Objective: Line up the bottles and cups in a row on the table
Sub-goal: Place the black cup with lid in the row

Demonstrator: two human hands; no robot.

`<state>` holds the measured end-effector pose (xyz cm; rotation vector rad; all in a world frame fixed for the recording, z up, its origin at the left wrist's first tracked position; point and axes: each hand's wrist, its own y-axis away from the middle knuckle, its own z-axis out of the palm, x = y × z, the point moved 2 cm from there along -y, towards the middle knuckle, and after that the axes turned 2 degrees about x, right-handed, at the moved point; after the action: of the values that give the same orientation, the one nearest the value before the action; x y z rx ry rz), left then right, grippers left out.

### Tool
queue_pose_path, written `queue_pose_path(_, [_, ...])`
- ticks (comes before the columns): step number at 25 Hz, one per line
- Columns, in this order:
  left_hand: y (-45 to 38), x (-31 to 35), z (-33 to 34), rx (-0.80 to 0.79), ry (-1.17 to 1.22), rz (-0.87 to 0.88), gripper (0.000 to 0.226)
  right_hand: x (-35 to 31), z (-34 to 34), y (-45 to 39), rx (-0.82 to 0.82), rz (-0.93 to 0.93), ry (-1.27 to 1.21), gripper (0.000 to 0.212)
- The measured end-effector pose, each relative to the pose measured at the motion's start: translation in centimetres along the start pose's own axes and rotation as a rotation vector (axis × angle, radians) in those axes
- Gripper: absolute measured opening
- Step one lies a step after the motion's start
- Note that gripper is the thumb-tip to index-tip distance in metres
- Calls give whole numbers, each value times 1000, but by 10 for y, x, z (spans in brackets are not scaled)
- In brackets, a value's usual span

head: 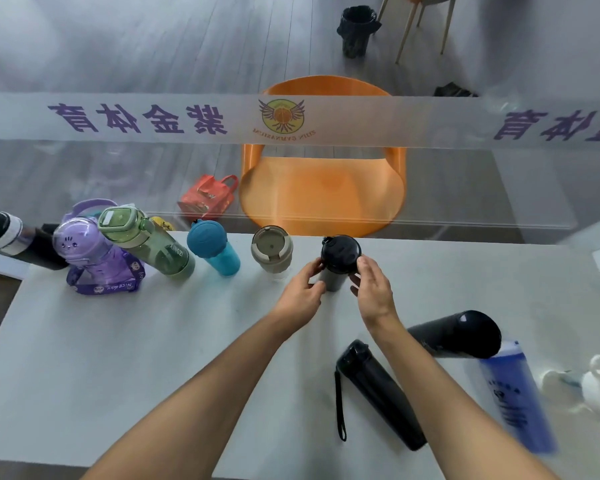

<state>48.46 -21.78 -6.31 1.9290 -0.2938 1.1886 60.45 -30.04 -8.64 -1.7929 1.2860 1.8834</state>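
Observation:
A row stands along the far edge of the white table (pixel 118 375): a purple bottle (pixel 84 252), a green bottle (pixel 149 245), a blue cup (pixel 213 249) and a beige cup (pixel 272 251). At the row's right end is a grey cup with a black lid (pixel 340 254), upright. My left hand (pixel 300 294) touches its left side and my right hand (pixel 373 292) its right side, fingers curled around it. Nearer me on the right lie a black bottle with a strap (pixel 378 393), a second black bottle (pixel 454 336) and a blue translucent bottle (pixel 516 393).
A black-and-white bottle (pixel 0 233) sits at the far left, off the table's corner. A white figurine (pixel 596 386) stands at the right edge. Behind a glass panel are an orange chair (pixel 323 188) and a red bag (pixel 207 197).

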Motion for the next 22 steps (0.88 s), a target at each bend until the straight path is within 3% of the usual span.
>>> queue_pose_path(4, [-5,-1,3,6,12,7,60,1,-1,-11,-4,-4,32,65])
queue_pose_path(8, [-7,-4,2,-16,11,17,65,1,-3,-12,-18,-11,25,56])
queue_pose_path(13, [-5,-5,-1,-58,-24,-4,69,6,-4,-13,-6,24,37,63])
queue_pose_path(22, [68,-45,14,-90,-113,-21,40,39,-33,88,54,18,230,21])
